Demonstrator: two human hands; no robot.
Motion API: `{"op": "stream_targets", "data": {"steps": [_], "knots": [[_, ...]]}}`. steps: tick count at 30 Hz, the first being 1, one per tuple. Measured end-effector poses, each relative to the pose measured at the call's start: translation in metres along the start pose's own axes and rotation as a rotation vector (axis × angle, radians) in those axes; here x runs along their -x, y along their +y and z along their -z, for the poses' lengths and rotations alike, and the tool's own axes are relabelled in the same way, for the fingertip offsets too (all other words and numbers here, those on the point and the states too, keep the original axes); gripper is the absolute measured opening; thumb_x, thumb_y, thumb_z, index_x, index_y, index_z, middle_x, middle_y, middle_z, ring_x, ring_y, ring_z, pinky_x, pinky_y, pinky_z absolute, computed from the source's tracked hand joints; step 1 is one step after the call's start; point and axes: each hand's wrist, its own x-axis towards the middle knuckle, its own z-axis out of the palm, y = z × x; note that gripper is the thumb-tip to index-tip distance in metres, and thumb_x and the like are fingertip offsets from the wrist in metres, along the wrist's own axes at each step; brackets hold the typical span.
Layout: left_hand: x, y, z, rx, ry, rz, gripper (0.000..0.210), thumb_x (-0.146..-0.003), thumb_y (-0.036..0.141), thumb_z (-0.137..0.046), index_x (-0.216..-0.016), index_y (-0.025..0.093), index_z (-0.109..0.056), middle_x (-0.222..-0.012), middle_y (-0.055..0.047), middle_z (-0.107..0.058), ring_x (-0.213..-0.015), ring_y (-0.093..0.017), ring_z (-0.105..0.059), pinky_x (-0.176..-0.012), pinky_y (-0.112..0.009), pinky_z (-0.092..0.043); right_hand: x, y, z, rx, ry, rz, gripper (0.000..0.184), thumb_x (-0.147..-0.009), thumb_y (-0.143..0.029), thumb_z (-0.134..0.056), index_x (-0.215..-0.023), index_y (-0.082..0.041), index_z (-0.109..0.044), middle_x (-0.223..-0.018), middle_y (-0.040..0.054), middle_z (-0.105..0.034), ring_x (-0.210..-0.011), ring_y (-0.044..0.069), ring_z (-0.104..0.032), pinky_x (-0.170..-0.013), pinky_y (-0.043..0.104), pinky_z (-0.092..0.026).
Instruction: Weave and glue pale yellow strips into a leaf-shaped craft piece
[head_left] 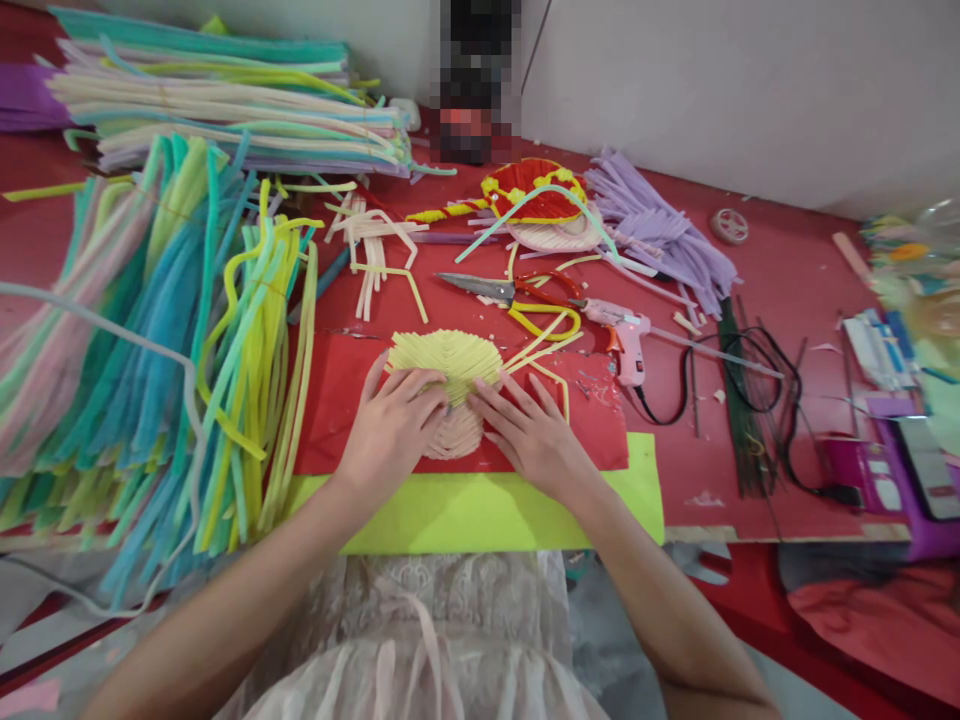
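From my feed, both hands bear down on a leaf-shaped piece of fuzzy craft stems, pale yellow in its far part point(450, 352) and pale pink in its near part point(454, 442). The left hand point(396, 415) lies palm down on the piece's left side, its fingers loosely bent and laid across the rows of stems. The right hand point(529, 432) is spread out, fingers fanned, with its fingertips on the piece's right edge; I see neither hand clenched.

Beneath both hands I have a flat red sheet point(334, 425) overlapping a lime-green sheet point(465, 515), which shows nearer than the hands. Just beyond the right fingertips, a few loose pale-yellow stems point(531, 352) fan away from the piece. Ahead of the hands rest scissors with orange and yellow handles point(514, 291), blades toward the left-hand side. Ahead and to the right of the right hand I make out a pink glue gun point(628, 345), its black cord point(681, 392) looping off rightward.

To the left of the left hand, near it, stands a bunch of yellow and mint fuzzy stems point(259, 330); farther left sits a larger blue, green and pink bunch point(161, 330). Well ahead of the right hand, I see a red ornament with yellow flowers and a twisted handle point(536, 190), beside a lilac stem bundle point(664, 225).
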Motion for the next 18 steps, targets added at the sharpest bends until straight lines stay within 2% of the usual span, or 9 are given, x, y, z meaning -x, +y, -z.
{"op": "stream_targets", "data": {"steps": [10,14,18], "knots": [[-0.0003,-0.0012,-0.0011,0.016,0.001,0.005,0.015,-0.094,0.022,-0.053,-0.09,0.025,-0.068,-0.113,0.001,-0.07,-0.104,-0.019,-0.062,-0.118,-0.052,-0.024,0.0007,-0.0002,-0.0018,0.0,0.007,-0.011,0.055,-0.102,-0.03,-0.038,-0.154,-0.028,-0.021,-0.158,-0.0005,-0.03,-0.15,0.022,-0.02,-0.121,0.052,-0.023],[-0.0006,-0.0022,-0.0009,0.023,-0.003,0.01,0.015,-0.094,0.022,-0.053,-0.089,0.024,-0.067,-0.113,0.001,-0.069,-0.104,-0.019,-0.063,-0.12,-0.053,-0.021,0.0038,0.0005,-0.004,-0.002,0.064,-0.076,0.055,-0.1,-0.034,-0.044,-0.152,-0.03,-0.028,-0.163,0.0066,-0.017,-0.151,0.027,-0.014,-0.119,0.053,-0.025],[-0.0008,-0.0029,-0.0005,0.029,-0.01,0.003,0.016,-0.095,0.023,-0.052,-0.089,0.024,-0.067,-0.114,0.001,-0.069,-0.106,-0.018,-0.062,-0.122,-0.053,-0.017,0.0047,-0.0001,-0.0017,-0.014,0.051,-0.108,0.053,-0.1,-0.038,-0.045,-0.15,-0.035,-0.032,-0.164,0.0077,-0.009,-0.151,0.028,-0.014,-0.118,0.057,-0.023]]}}
